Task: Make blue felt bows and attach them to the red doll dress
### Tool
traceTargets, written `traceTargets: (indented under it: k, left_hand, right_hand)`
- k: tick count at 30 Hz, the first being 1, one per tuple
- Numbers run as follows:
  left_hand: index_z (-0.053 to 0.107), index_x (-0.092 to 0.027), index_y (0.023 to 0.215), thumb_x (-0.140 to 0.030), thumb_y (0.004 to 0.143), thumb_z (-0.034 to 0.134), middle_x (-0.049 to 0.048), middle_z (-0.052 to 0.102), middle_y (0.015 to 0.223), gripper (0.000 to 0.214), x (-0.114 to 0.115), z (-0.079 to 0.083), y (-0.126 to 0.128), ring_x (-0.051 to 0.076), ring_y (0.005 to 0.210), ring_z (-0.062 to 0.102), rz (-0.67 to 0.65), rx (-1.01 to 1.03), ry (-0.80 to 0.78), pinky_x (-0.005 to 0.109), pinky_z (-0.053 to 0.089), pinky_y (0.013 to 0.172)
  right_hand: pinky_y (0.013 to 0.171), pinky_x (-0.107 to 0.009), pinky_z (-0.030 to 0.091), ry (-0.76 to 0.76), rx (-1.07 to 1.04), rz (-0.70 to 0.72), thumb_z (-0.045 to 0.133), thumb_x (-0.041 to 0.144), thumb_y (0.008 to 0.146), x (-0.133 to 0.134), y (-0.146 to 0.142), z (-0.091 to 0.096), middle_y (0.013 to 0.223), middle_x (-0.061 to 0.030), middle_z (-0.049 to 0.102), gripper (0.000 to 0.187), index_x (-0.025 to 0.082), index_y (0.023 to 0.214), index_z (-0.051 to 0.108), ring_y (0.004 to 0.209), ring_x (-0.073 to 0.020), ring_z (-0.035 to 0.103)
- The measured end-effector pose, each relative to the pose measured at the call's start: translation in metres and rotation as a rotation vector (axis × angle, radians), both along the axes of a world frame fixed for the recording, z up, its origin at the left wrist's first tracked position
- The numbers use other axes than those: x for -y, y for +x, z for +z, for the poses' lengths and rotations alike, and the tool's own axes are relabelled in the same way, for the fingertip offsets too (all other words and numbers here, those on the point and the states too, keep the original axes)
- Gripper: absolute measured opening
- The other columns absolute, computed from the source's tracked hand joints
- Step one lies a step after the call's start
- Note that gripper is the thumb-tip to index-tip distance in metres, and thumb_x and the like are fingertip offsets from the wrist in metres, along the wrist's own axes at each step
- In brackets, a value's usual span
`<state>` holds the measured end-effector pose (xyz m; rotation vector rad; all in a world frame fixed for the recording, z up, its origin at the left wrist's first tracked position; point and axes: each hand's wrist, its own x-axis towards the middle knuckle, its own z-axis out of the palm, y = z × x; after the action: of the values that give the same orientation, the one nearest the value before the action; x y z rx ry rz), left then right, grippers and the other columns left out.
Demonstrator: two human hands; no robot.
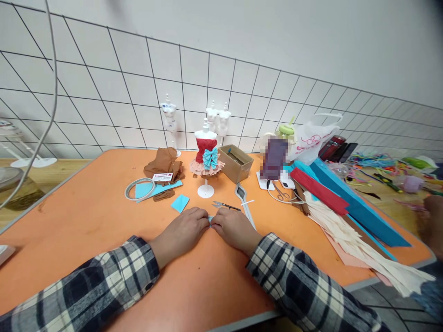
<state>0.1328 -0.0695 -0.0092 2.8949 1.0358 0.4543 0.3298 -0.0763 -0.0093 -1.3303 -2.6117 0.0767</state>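
Note:
Both hands meet low over the orange table (104,221), pinching a small piece of light blue crepe paper (210,221) between them. My left hand (185,229) grips its left side and my right hand (235,229) its right; most of the piece is hidden by the fingers. Just beyond my right hand lie small thread snips (226,206). A loose blue paper square (180,203) rests past my left hand. Farther back stands a miniature dress form (206,157) in a red bodice, a pleated pink skirt and a blue bow (210,158).
A tape roll (140,189), a small box (162,177) and crumpled brown paper (164,161) lie left. A cardboard box (235,163), scissors (283,193) and a phone (275,159) stand or lie right, beside coloured paper strips (320,190). White dress forms (169,117) stand behind. Another person's hand (434,212) shows far right.

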Motion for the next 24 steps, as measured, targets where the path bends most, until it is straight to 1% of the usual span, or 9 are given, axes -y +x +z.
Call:
traceTargets:
  k: [2,5,9,12,14,17,20,24]
  left_hand:
    - [0.069,-0.018,0.090,-0.013,0.095,0.048,0.0057,0.064,0.083,0.022,0.0003,-0.0004,-0.0001,0.020,0.081,0.059,-0.002,-0.050,-0.007,0.034,0.047,0.076]
    - [0.067,-0.017,0.092,-0.011,0.094,0.049,0.0056,0.065,0.083,0.020,0.0001,-0.0007,-0.0004,0.020,0.080,0.060,0.014,-0.092,-0.024,0.034,0.047,0.075]
    - [0.068,-0.017,0.095,-0.013,0.094,0.050,0.0058,0.066,0.083,0.018,-0.0010,-0.0004,-0.0005,0.020,0.081,0.060,0.021,-0.065,-0.039,0.033,0.047,0.076]
    - [0.069,-0.017,0.093,-0.016,0.095,0.049,0.0065,0.066,0.083,0.021,-0.0013,0.0020,0.0001,0.021,0.081,0.059,0.021,-0.061,-0.022,0.034,0.047,0.074]
    - [0.070,-0.017,0.092,-0.017,0.095,0.048,0.0078,0.066,0.088,0.022,-0.0006,0.0044,0.0007,0.022,0.085,0.060,0.017,-0.050,-0.010,0.034,0.048,0.076]
    - [0.069,-0.016,0.094,-0.018,0.095,0.048,0.0086,0.067,0.092,0.022,0.0008,0.0070,0.0017,0.022,0.090,0.061,0.026,-0.043,-0.031,0.035,0.049,0.080]
    - [0.069,-0.016,0.095,-0.018,0.095,0.047,0.0078,0.069,0.088,0.022,0.0015,0.0079,0.0023,0.023,0.088,0.063,0.038,-0.067,-0.066,0.036,0.049,0.078]
    - [0.069,-0.016,0.092,-0.018,0.095,0.047,0.0073,0.069,0.088,0.022,0.0006,0.0074,0.0024,0.022,0.086,0.063,0.045,-0.075,-0.054,0.035,0.049,0.077]
  right_hand:
    - [0.072,-0.026,0.044,-0.012,-0.010,-0.001,0.052,0.029,0.095,0.0000,-0.0006,0.0008,0.093,-0.0032,0.066,0.020,0.023,0.092,0.071,0.085,-0.0161,0.063]
    - [0.073,-0.026,0.045,-0.039,-0.010,-0.001,0.052,0.030,0.095,0.0003,-0.0006,0.0022,0.090,-0.0036,0.067,0.020,0.022,0.093,0.070,0.087,-0.0170,0.064]
    - [0.073,-0.026,0.044,-0.031,-0.021,-0.014,0.052,0.029,0.095,-0.0004,0.0012,0.0022,0.090,-0.0027,0.069,0.019,0.023,0.095,0.069,0.087,-0.0165,0.064]
    - [0.073,-0.026,0.043,-0.027,-0.023,0.026,0.052,0.027,0.095,-0.0018,0.0030,0.0008,0.090,-0.0015,0.070,0.018,0.023,0.093,0.070,0.089,-0.0165,0.064]
    - [0.074,-0.026,0.043,-0.028,-0.037,0.036,0.053,0.027,0.095,-0.0022,0.0036,0.0000,0.092,-0.0008,0.071,0.017,0.023,0.094,0.069,0.090,-0.0165,0.064]
    - [0.074,-0.026,0.043,-0.034,-0.063,-0.007,0.054,0.028,0.094,-0.0016,0.0031,-0.0005,0.093,-0.0013,0.071,0.016,0.023,0.099,0.068,0.089,-0.0166,0.064]
    - [0.074,-0.027,0.043,-0.034,-0.053,-0.024,0.053,0.029,0.095,-0.0004,0.0020,-0.0002,0.092,-0.0023,0.070,0.019,0.023,0.099,0.070,0.089,-0.0170,0.064]
    - [0.073,-0.026,0.043,-0.036,-0.043,-0.029,0.053,0.029,0.095,0.0005,0.0011,0.0002,0.090,-0.0032,0.069,0.020,0.024,0.098,0.072,0.089,-0.0173,0.063]
